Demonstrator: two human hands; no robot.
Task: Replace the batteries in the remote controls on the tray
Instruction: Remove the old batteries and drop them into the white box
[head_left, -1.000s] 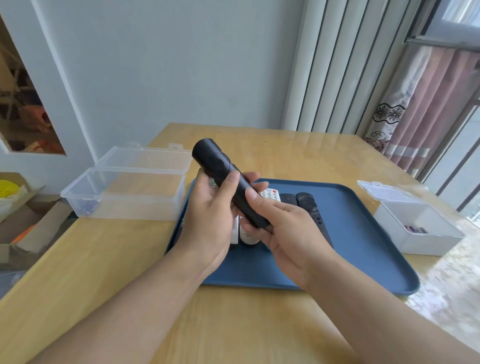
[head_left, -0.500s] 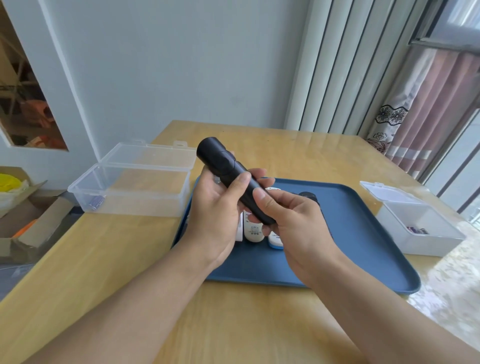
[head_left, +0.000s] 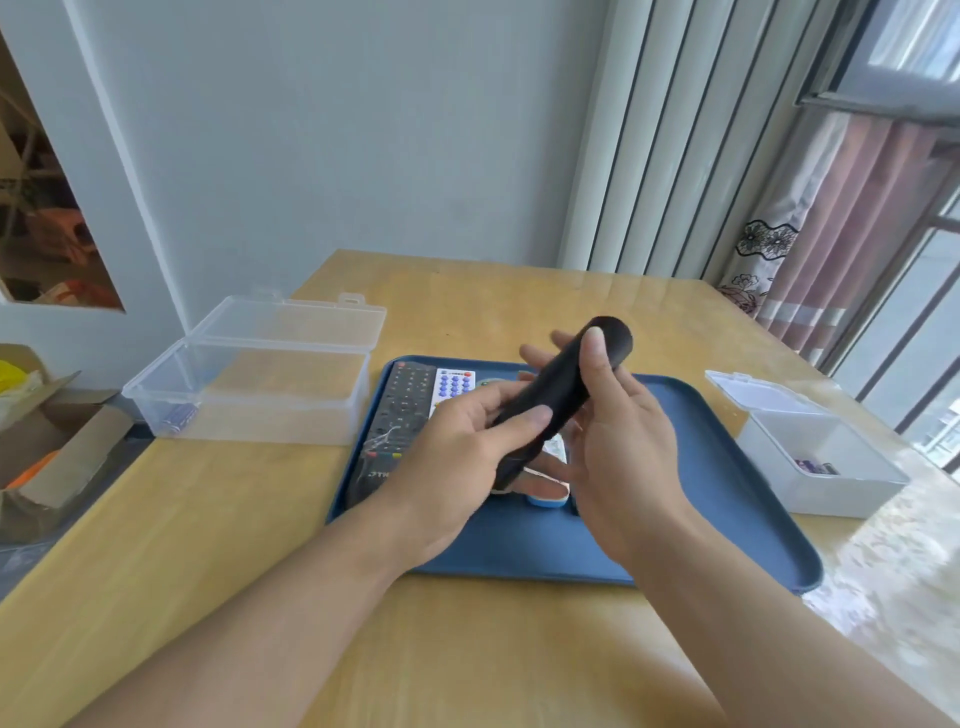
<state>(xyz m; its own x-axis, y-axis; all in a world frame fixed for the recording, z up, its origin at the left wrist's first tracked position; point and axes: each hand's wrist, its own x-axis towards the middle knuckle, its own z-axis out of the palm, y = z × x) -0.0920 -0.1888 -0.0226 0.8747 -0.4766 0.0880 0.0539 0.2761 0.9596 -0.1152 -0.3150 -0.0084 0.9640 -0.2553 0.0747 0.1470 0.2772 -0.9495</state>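
A slim black remote (head_left: 558, 395) hangs above the blue tray (head_left: 701, 525), tilted with its far end up and to the right. My left hand (head_left: 457, 467) grips its lower end, thumb laid across the body. My right hand (head_left: 618, 441) holds the upper half, thumb pressed along the top near the far end. On the tray's left part lie a long black remote (head_left: 395, 421) and a white remote with blue buttons (head_left: 453, 387). A white and blue remote (head_left: 548, 496) shows partly beneath my hands.
A clear plastic box (head_left: 254, 384) with its lid open stands left of the tray, some small batteries in its corner. A smaller white box (head_left: 821, 457), lid open, sits at the right with a few batteries inside. An open cardboard carton (head_left: 47, 447) is on the floor at left.
The black remote has swung from pointing up-left to pointing up-right. My right hand shifted from its lower end to its upper half, and my left hand now holds the lower end.
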